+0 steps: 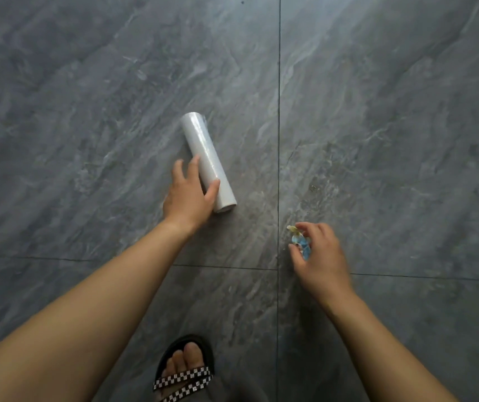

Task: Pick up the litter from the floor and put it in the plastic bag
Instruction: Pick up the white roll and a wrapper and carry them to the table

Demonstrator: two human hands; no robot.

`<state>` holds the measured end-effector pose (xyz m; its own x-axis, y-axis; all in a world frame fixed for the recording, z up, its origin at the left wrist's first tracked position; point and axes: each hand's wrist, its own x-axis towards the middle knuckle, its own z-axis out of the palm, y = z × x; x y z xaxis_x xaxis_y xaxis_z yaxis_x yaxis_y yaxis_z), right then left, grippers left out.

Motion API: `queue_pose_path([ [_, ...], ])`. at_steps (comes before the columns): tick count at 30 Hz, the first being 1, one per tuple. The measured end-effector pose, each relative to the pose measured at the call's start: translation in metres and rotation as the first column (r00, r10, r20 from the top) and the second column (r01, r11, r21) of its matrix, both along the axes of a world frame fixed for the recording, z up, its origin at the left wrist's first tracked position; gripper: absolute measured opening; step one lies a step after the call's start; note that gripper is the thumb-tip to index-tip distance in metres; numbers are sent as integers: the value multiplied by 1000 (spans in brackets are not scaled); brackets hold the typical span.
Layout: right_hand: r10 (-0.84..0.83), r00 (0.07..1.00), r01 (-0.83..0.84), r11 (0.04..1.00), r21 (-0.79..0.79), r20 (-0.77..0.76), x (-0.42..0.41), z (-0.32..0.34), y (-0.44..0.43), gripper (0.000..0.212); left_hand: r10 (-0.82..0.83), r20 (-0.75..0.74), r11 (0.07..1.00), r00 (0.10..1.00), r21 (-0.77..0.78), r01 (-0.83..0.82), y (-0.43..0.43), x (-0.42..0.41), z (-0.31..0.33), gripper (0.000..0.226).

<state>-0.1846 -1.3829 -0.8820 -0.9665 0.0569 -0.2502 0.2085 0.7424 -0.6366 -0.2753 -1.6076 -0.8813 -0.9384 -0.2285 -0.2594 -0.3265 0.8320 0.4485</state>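
Observation:
A white roll of plastic bags [203, 152] lies on the grey tiled floor near the middle of the view. My left hand [189, 195] is on its near end, thumb on one side and fingers spread over the other. To the right, my right hand [319, 256] pinches a small crumpled blue and yellow wrapper [300, 242] between thumb and fingers, just above the floor. No opened bag is in view.
Grey marbled floor tiles [392, 111] fill the view, with dark grout lines crossing near my right hand. My foot in a black sandal with checkered straps [184, 369] stands at the bottom centre.

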Motion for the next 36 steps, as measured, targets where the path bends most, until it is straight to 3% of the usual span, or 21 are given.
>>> queue_pose_path([
  [2, -4, 1000, 4, 1000, -1, 1, 2, -1, 1, 34, 1, 60, 988, 998, 152, -11, 3, 1, -8, 67],
  [4, -6, 1000, 6, 1000, 2, 16, 6, -2, 4, 33, -20, 75, 980, 997, 200, 5, 7, 7, -9, 68],
  [9, -53, 998, 51, 997, 52, 36, 23, -4, 23, 34, -336, 115, 923, 935, 241, 302, 23, 48, 0, 74],
  [14, -46, 996, 34, 989, 145, 83, 60, -10, 51, 36, -528, 197, 847, 826, 189, 497, 41, 106, 5, 76],
  [20, -63, 995, 46, 974, 222, 71, 86, -13, 68, 44, -610, 94, 792, 787, 108, 601, 69, 96, -1, 68],
  [30, -127, 988, 120, 990, 69, 93, 96, 2, 66, 31, -507, 66, 858, 859, 134, 496, 91, 105, 4, 67],
  [33, -139, 989, 139, 990, 7, 43, 85, 34, 66, 30, -506, 72, 861, 859, 95, 499, 80, 105, 40, 67],
  [36, -177, 984, 175, 983, -50, -20, 62, 102, 69, 29, -434, 72, 900, 898, 85, 428, 67, 97, 115, 64],
])
